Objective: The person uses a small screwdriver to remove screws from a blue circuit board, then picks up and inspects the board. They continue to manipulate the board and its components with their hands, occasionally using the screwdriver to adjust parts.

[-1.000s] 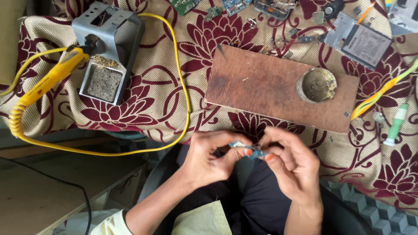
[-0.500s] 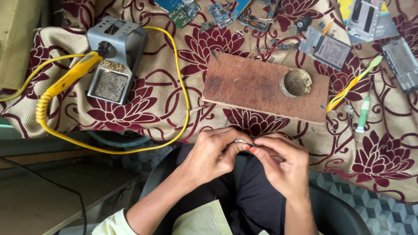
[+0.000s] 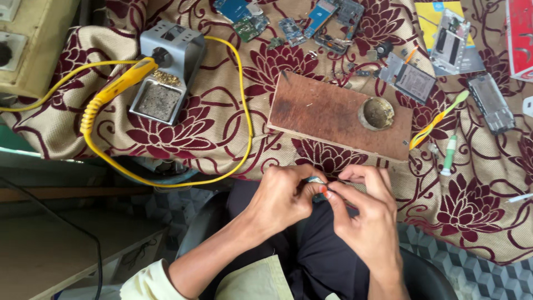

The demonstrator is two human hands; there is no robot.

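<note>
My left hand (image 3: pixel 284 197) and my right hand (image 3: pixel 363 214) meet over my lap at the table's front edge. Between their fingertips they pinch a small bluish-grey part (image 3: pixel 315 181) with an orange spot; most of it is hidden by the fingers. Just beyond the hands lies a brown wooden board (image 3: pixel 327 114) with a round tin (image 3: pixel 376 113) set in it.
A floral cloth (image 3: pixel 222 122) covers the table. A grey soldering stand (image 3: pixel 166 69) holds a yellow iron (image 3: pixel 114 89) with a looping yellow cable (image 3: pixel 244 111). Phone circuit boards (image 3: pixel 288 22) lie at the back. A green-white tool (image 3: pixel 448 153) and a yellow-green tool (image 3: pixel 438 119) lie right.
The view has shifted, so the table sits further right and lower in the picture. Both hands stay together on the small part, fingers slightly rearranged.
</note>
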